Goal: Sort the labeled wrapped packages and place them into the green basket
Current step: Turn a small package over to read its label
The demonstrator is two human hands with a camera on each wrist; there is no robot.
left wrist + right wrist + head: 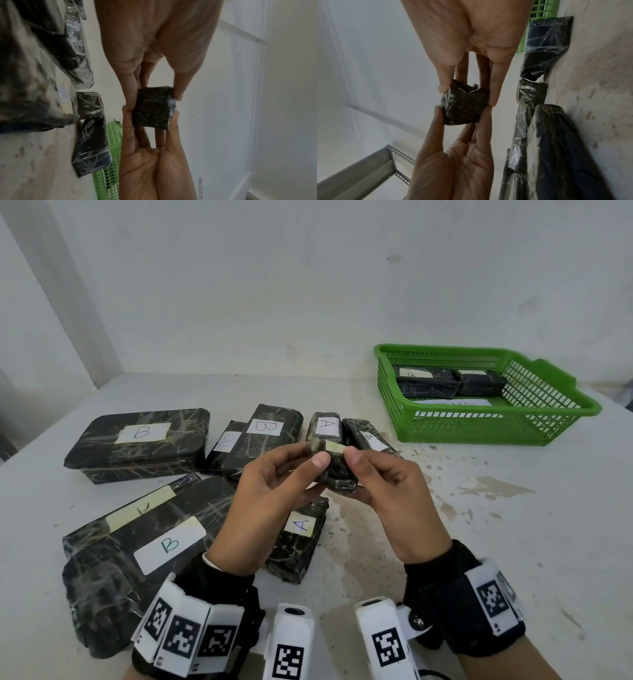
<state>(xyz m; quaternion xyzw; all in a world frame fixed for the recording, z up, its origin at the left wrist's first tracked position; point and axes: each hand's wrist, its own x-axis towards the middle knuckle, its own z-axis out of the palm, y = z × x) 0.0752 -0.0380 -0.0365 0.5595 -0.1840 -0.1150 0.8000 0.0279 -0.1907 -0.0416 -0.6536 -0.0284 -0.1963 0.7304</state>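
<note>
I hold a small dark wrapped package (337, 474) above the middle of the table, between both hands. My left hand (315, 455) pinches its left side with thumb and fingers; my right hand (356, 462) pinches its right side. A pale tape label runs across its top, and I cannot read the letter on it. Both wrist views show the same package (151, 108) (464, 106) pinched from both sides. The green basket (479, 428) stands at the far right and holds two dark packages, one labeled B (424, 383).
Several wrapped packages lie on the white table: a large B box (140, 440) at the left, a B package (263, 433), an A package (323, 424), an A package (299, 539) under my hands, and a big B package (154, 542) near left. The wall runs behind.
</note>
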